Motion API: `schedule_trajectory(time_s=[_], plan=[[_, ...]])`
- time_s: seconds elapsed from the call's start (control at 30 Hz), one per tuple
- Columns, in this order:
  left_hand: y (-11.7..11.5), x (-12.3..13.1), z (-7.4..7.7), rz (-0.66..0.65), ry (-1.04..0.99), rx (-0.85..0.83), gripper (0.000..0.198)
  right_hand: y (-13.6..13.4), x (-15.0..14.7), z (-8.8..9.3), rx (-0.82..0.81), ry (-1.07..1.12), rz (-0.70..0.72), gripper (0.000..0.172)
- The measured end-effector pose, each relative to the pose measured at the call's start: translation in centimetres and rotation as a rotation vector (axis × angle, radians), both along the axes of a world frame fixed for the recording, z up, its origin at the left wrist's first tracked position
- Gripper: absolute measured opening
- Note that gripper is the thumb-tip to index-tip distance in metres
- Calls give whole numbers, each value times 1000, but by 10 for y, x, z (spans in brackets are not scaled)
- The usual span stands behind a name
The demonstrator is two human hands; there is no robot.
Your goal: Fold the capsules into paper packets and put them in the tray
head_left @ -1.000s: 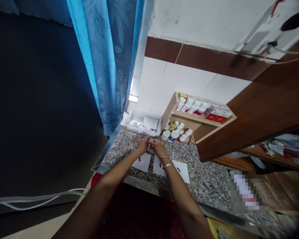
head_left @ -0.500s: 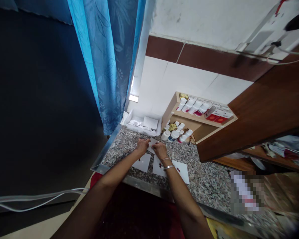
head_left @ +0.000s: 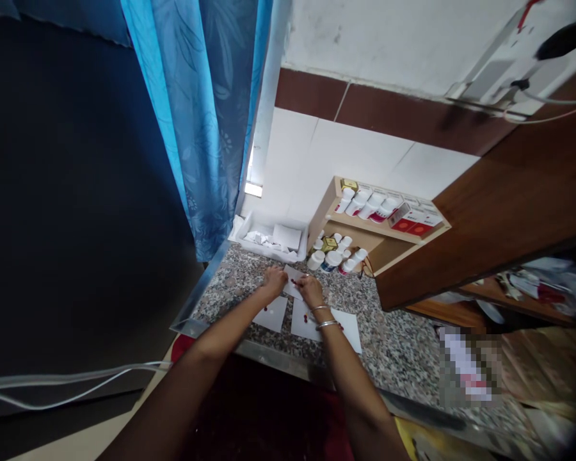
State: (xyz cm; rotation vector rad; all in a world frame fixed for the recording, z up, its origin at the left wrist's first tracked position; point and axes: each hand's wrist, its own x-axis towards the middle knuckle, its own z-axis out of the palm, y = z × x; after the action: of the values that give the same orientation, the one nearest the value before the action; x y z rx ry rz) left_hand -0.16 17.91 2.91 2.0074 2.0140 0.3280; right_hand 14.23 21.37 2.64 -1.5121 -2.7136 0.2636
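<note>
A small white paper sheet (head_left: pixel 290 272) lies on the speckled counter between my hands, with dark red pills (head_left: pixel 293 281) on it. My left hand (head_left: pixel 273 283) is closed at the sheet's left edge, its fingertips against the paper. Over the right side of the same sheet, my right hand (head_left: pixel 310 292) has its fingers pinched together close to the pills; anything in them is too small to make out. Nearer the front edge lie a left paper (head_left: pixel 274 321), a middle paper (head_left: pixel 299 326) and a right paper (head_left: pixel 352 339), each with small red pills. My right forearm partly covers the last two.
Behind my hands stands a white plastic tray (head_left: pixel 247 243) of paper pieces. White bottles (head_left: pixel 332 260) crowd beside it, below a wooden shelf (head_left: pixel 331 200) holding more bottles and boxes (head_left: pixel 415 221). A blue curtain (head_left: pixel 211 160) hangs left; a wooden cabinet (head_left: pixel 461 211) is right.
My left hand's fingers have drawn back to the sheet's left edge and curled. My right fingertips have shifted slightly, and red pills now show on that sheet. The view has moved slightly.
</note>
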Motion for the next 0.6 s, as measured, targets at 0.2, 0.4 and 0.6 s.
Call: schedule_trajectory(time_s=[0.2, 0.4, 0.6], plan=[[1, 9, 2, -11, -6, 8, 23, -3, -1, -1, 12, -8, -13, 17], [-4, 6, 5, -13, -15, 11, 22, -8, -2, 7, 33, 5, -27, 20], [-13, -2, 5, -22, -34, -8, 24, -7, 23, 16, 42, 8, 51, 16]])
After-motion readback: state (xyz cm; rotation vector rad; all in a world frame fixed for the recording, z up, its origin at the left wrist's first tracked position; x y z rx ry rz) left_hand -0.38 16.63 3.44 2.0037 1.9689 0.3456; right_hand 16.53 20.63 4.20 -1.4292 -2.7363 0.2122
